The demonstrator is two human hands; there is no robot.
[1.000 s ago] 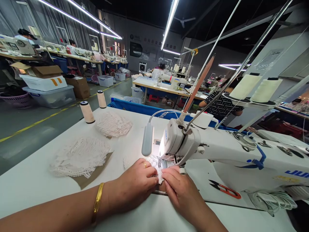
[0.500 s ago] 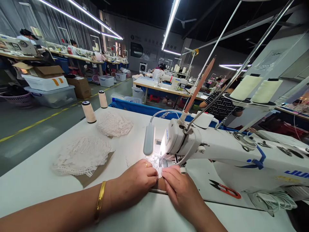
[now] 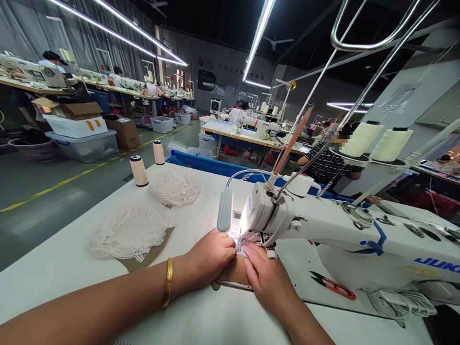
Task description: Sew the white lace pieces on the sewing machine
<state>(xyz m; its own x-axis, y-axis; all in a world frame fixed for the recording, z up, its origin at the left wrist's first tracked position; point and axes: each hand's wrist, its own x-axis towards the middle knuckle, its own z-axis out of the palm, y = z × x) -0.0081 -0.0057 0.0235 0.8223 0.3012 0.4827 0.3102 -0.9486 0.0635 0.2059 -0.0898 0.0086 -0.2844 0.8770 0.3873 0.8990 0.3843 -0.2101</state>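
Beneath the head of a white sewing machine (image 3: 266,208), a small piece of white lace (image 3: 237,248) lies in bright lamp light. My left hand (image 3: 212,254), fingers curled, pinches its left side just in front of the presser foot. On the right side, my right hand (image 3: 266,273) has its fingers together and low on the lace, close to the needle area. The fingers partly hide the lace. A brown patch (image 3: 233,273) shows between my hands. Two piles of pale lace pieces, a nearer one (image 3: 131,230) and a farther one (image 3: 176,187), rest left of my hands.
A grey lamp (image 3: 225,211) hangs left of the machine head. Two thread cones (image 3: 138,171) stand at the table's far left. Red-handled thread snips (image 3: 334,286) and a coiled white cable (image 3: 400,302) lie at right. A co-worker in a patterned shirt (image 3: 327,160) sits beyond.
The view has shifted slightly, so the scene sits a little differently in frame. My left wrist has come nearer the machine. My right fingers lie flatter; both hands stay on the lace.
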